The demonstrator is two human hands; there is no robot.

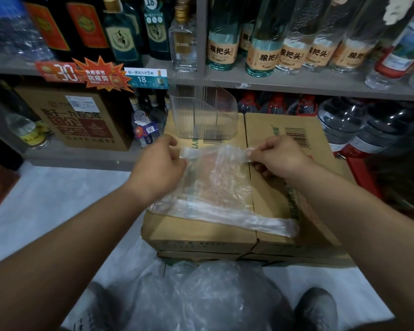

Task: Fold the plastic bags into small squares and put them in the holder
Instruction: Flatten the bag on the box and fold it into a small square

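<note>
Cardboard box; crinkled clear bag

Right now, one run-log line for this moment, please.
step: folding | left hand, right hand: pinch plastic bag far edge | bag: flat on cardboard box | holder: upright beyond bag

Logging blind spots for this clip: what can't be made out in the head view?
- Fingertips of the left hand: head view, hidden behind its own knuckles where it pinches the thin clear plastic bag.
- Clear ribbed plastic holder: head view, contents unreadable through see-through walls.
- Crumpled clear plastic heap between the shoes: head view, cut off by the bottom edge, uncountable.
</note>
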